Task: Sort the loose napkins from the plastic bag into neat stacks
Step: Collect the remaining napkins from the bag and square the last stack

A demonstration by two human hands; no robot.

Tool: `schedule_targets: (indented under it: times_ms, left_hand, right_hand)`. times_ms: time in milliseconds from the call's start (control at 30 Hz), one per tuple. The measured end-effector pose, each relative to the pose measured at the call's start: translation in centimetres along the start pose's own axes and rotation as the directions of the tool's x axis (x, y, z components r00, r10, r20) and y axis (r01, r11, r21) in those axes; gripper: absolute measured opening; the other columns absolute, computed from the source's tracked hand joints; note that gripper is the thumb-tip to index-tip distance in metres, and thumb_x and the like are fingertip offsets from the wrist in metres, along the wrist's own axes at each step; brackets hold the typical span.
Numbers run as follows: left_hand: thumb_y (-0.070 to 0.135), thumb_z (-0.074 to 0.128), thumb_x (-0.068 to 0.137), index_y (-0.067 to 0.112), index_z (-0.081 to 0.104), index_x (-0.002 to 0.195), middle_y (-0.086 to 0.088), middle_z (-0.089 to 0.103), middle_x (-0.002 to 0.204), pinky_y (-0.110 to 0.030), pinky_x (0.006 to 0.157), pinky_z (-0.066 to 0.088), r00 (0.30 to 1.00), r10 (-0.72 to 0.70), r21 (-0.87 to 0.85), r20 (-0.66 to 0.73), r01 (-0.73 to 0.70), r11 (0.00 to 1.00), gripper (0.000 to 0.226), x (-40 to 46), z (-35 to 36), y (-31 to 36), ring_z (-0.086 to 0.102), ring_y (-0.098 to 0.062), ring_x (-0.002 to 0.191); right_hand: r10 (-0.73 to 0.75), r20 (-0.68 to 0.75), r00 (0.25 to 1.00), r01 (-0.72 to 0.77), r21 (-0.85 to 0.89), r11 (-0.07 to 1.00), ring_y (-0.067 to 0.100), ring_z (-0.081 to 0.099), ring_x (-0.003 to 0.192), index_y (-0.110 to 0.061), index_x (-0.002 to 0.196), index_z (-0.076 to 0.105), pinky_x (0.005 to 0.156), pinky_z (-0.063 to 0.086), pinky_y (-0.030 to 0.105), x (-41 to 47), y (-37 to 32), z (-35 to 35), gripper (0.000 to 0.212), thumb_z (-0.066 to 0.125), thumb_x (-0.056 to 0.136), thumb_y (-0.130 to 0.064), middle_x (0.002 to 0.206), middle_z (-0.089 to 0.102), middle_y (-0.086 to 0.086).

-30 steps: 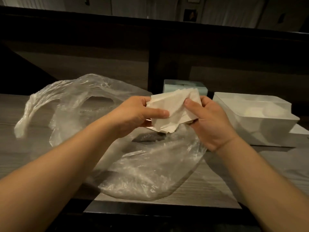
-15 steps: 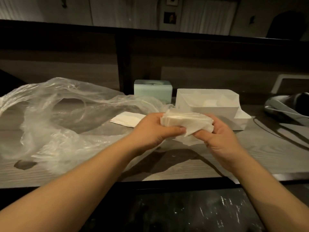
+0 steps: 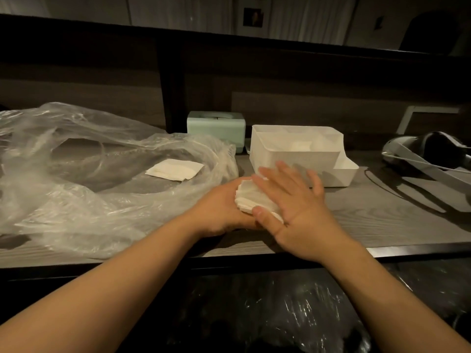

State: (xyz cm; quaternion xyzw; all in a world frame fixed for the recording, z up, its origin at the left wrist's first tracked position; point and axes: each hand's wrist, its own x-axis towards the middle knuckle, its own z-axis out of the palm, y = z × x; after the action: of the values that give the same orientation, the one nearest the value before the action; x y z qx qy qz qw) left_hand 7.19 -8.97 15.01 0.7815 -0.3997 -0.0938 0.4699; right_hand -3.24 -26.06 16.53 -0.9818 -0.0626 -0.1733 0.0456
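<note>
A small stack of white napkins lies on the wooden table between my hands. My left hand cups the stack's left side and holds it. My right hand lies flat on top of it, fingers straight and spread, thumb against the near edge. A second flat pile of napkins rests inside the clear plastic bag, which sprawls crumpled over the left of the table.
A white plastic organiser box with compartments stands just behind my right hand. A pale green tissue box sits behind the bag. A headset lies at the far right. A dark wall panel runs along the back.
The napkin stack has come down from the air onto the table. My right hand has opened from a pinch and now presses flat on top.
</note>
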Motion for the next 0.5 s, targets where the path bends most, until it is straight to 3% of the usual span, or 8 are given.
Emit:
schedule_targets:
  times_ms: [67,233,333,400,500]
  left_hand:
    - [0.021,0.093,0.073,0.049,0.056,0.116,0.038,0.066,0.108,-0.006,0.083,0.045,1.000,0.020,0.008,-0.003,-0.020,1.000,0.063,0.0,0.0,-0.2,0.062,0.013,0.100]
    - [0.035,0.090,0.071,0.037,0.068,0.115,0.018,0.075,0.105,-0.020,0.087,0.053,0.999,-0.016,-0.070,-0.030,0.013,0.997,0.050,0.3,0.1,-1.1,0.069,0.000,0.098]
    - [0.027,0.088,0.080,0.039,0.069,0.105,0.016,0.076,0.096,-0.019,0.080,0.052,0.999,-0.015,-0.100,-0.032,0.011,0.995,0.034,0.3,0.2,-1.1,0.068,0.002,0.088]
    - [0.029,0.083,0.085,0.031,0.073,0.103,0.004,0.075,0.087,-0.025,0.072,0.050,0.999,-0.021,-0.130,-0.034,0.016,0.991,0.021,0.3,0.2,-1.2,0.063,-0.004,0.076]
    - [0.033,0.083,0.086,0.026,0.074,0.101,0.007,0.070,0.078,-0.024,0.065,0.047,0.998,-0.048,-0.136,-0.033,0.044,0.990,0.019,0.3,0.2,-1.1,0.060,-0.006,0.069]
  right_hand:
    - [-0.022,0.054,0.998,0.025,-0.064,0.998,0.005,-0.007,0.155,-0.041,0.159,0.020,0.121,-0.016,0.051,0.3,-0.3,-0.2,0.078,0.005,0.089,-0.072,0.167,0.015,-0.019]
    - [-0.028,0.085,0.996,0.032,-0.046,0.998,0.002,0.000,0.152,-0.047,0.157,0.020,0.121,-0.012,0.051,0.6,0.2,-0.3,0.078,0.009,0.085,-0.077,0.163,0.020,-0.025]
    - [-0.063,0.015,0.998,0.063,0.020,0.998,0.005,0.015,0.146,-0.050,0.150,0.035,0.120,0.002,0.046,0.7,0.5,-0.3,0.068,0.020,0.088,-0.074,0.154,0.035,-0.025]
    - [-0.035,-0.061,0.998,0.043,0.136,0.990,0.005,0.026,0.135,-0.049,0.143,0.046,0.112,0.012,0.037,1.0,0.6,-0.2,0.060,0.026,0.091,-0.069,0.139,0.045,-0.023]
    - [0.059,-0.146,0.987,-0.024,0.232,0.972,0.008,0.036,0.119,-0.047,0.128,0.060,0.096,0.019,0.032,2.2,0.4,-0.5,0.055,0.031,0.087,-0.068,0.116,0.050,-0.023]
